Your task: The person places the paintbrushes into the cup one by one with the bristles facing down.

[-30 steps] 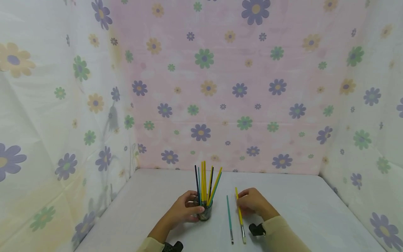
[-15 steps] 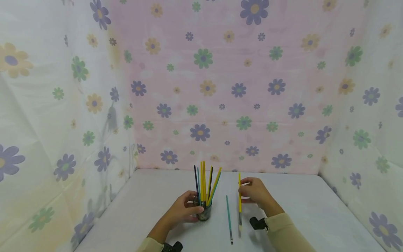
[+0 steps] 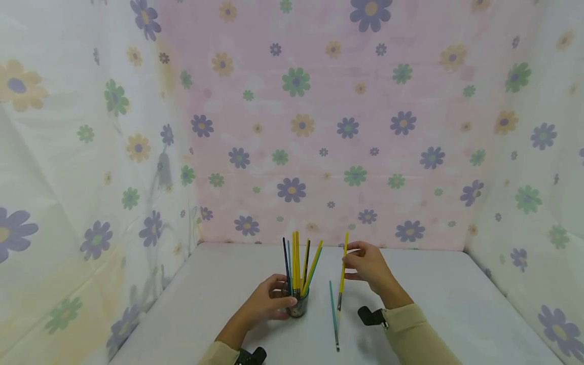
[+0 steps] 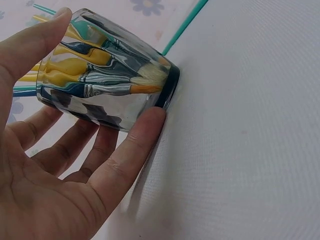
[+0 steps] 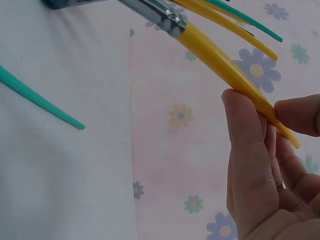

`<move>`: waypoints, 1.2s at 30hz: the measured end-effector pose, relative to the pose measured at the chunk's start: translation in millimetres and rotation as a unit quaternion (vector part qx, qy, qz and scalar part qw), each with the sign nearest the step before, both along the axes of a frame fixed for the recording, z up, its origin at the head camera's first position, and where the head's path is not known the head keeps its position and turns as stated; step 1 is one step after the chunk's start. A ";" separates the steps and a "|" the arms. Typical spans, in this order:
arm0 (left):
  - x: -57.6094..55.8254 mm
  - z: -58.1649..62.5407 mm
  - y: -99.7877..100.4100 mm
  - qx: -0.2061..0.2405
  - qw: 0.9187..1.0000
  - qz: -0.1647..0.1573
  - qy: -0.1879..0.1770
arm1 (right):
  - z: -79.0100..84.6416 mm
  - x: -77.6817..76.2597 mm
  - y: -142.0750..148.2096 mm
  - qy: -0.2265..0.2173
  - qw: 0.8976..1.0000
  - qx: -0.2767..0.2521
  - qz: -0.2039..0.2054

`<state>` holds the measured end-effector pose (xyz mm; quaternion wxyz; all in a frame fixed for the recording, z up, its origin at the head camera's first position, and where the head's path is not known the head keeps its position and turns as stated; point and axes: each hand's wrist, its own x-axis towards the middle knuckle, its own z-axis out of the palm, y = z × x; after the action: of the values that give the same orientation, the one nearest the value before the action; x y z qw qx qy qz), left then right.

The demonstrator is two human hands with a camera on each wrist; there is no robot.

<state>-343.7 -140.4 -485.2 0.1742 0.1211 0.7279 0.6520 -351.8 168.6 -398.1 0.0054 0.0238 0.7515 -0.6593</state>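
Observation:
My left hand (image 3: 264,304) holds a clear glass (image 3: 299,307) that stands on the table, its thumb and fingers round the sides. Several paintbrushes (image 3: 295,263) with yellow, teal and dark handles lean in it, bristles down, as the left wrist view shows through the glass wall (image 4: 135,112). To the right of the glass, my right hand (image 3: 371,267) pinches a yellow paintbrush (image 5: 215,56) near the end of its handle. That brush hangs above the table with its bristles downward. Below it a teal paintbrush (image 3: 333,314) lies on the tabletop.
The white-covered table (image 3: 438,304) reaches back to a pink flowered cloth (image 3: 328,101). Pale flowered cloths hang at the left (image 3: 59,167) and right (image 3: 529,162). A black camera mount (image 3: 371,316) sits on the right wrist.
My right hand has lifted the yellow paintbrush off the table and raised it, tilting its bristle end toward the glass. The left hand stays at the glass.

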 end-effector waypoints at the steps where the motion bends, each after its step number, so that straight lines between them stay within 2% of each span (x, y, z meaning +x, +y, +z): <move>1: 0.0 -0.1 0.1 0.000 1.000 0.000 -0.001 | 1.5 0.1 -0.9 0.003 1.000 -0.004 -0.001; 12: -1.8 3.4 0.4 -0.008 1.000 -0.003 0.001 | 19.8 3.5 -13.0 0.060 0.997 -0.045 -0.012; 18: -1.9 0.7 1.0 -0.008 1.000 0.005 -0.002 | 28.3 7.9 -24.8 0.096 0.994 -0.055 -0.015; 27: -0.4 -0.4 5.8 -0.008 1.000 0.007 -0.010 | 18.5 7.9 -43.1 0.141 0.989 -0.034 -0.001; 36: 0.7 -1.0 3.5 -0.016 1.000 0.020 -0.016 | 3.9 9.7 -61.8 0.130 0.992 -0.010 0.004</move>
<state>-343.0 -136.9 -486.3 0.1748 0.0934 0.7377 0.6454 -342.1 106.8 -394.2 -0.0888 -0.0652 0.7395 -0.6640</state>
